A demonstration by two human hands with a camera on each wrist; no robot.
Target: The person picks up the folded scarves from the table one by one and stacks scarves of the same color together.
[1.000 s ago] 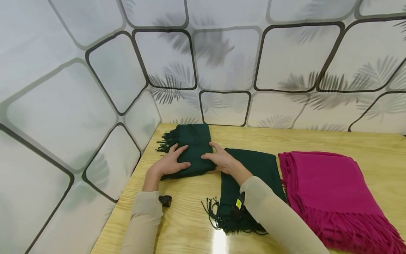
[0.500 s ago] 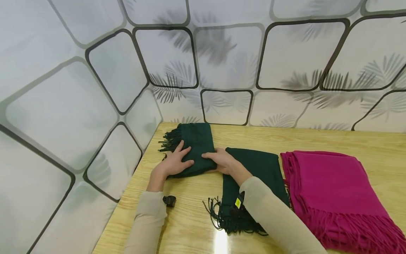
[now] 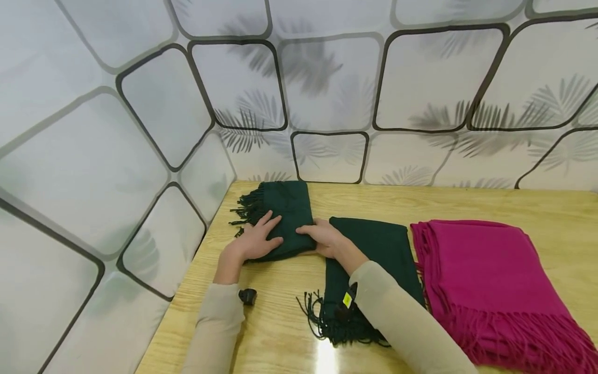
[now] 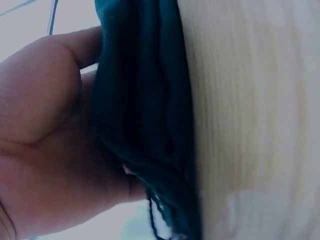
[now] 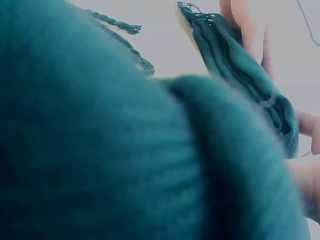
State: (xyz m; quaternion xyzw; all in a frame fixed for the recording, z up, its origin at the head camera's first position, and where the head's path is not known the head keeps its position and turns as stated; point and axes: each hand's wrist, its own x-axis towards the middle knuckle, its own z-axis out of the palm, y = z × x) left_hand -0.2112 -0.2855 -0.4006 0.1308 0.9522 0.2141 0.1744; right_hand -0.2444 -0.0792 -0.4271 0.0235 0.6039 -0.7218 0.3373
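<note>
A dark green fringed scarf (image 3: 288,205), folded into a thick rectangle, lies at the far left of the table. My left hand (image 3: 249,244) rests on its left side, fingers spread over the top layer; in the left wrist view the palm (image 4: 55,130) lies along the stacked folds (image 4: 145,90). At the opposite edge my right hand (image 3: 326,239) pinches the scarf, thumb on top and the other fingers hidden at the side. A second green scarf (image 3: 374,241), folded flat with its fringe toward me, fills much of the right wrist view, blurred.
Right of the second green scarf lies a folded magenta scarf (image 3: 495,265) with long fringe at its near end. The wooden table (image 3: 280,311) meets patterned fabric walls (image 3: 327,88) at the back and left. My right forearm crosses over the second green scarf.
The right index finger has drawn off the scarf's top to its right edge. The left hand has shifted slightly right, the scarf's near left corner moving inward. The other scarves stay put.
</note>
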